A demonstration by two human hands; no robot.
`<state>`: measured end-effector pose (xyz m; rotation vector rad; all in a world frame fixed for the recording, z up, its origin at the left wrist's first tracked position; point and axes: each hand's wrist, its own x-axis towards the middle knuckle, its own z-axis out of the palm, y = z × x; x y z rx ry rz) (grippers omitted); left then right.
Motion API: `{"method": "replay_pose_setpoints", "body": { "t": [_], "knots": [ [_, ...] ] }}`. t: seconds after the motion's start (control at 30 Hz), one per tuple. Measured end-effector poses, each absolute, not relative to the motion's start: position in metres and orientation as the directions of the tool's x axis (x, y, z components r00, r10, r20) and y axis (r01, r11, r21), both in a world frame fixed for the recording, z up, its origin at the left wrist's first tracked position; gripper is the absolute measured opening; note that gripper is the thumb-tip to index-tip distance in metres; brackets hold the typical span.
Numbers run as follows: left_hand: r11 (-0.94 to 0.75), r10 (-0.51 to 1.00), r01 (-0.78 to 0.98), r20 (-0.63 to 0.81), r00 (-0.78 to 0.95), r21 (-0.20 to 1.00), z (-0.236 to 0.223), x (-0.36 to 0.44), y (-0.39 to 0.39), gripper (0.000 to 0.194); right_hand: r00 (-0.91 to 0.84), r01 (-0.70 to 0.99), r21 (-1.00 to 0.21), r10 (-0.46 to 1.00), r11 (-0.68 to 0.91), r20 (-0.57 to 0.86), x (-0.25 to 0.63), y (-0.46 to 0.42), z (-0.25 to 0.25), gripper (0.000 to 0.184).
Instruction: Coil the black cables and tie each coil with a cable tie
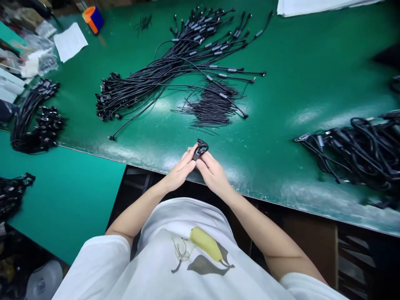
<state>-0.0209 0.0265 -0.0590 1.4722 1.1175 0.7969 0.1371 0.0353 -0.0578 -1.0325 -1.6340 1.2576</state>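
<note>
Close to the table's front edge, my left hand (180, 171) and my right hand (214, 171) meet around a short black cable (203, 147) bent into a loop. A connector end shows at the top of the loop, and a grey sleeve sits lower, by my thumbs. Both hands have their fingers closed on the cable; the fingertips are partly hidden behind it. Just beyond lies a heap of thin black ties (215, 104). Behind that heap stretches a large bundle of straight black cables (156, 75) with grey sleeves and plugs at the ends.
Coiled black cables (368, 154) are piled on the green table (296, 54) at the right. Bundled cables (34, 116) lie at the left. A tape roll (93, 20), a white paper (70, 42) and plastic bags (40, 58) sit at the back left.
</note>
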Motion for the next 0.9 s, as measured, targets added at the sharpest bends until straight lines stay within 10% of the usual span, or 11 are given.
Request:
{"method": "replay_pose_setpoints", "body": {
  "t": [0.23,0.43,0.9],
  "knots": [
    [-0.045,0.965,0.368,-0.054,0.256,0.929,-0.026,-0.032,0.033,0.054,-0.255,-0.023,-0.996,0.964,-0.088,-0.079,0.145,0.044,-0.063,0.033],
    [-0.194,0.956,0.324,0.104,0.276,0.926,-0.015,-0.047,0.048,0.043,-0.591,-0.191,-0.838,0.741,-0.512,-0.318,0.150,0.045,-0.057,0.027],
    [0.014,0.924,0.004,-0.014,0.382,1.000,-0.008,-0.046,0.037,0.051,-0.540,0.045,-0.991,0.831,-0.129,-0.133,0.158,0.036,-0.047,0.058]
  ]
}}
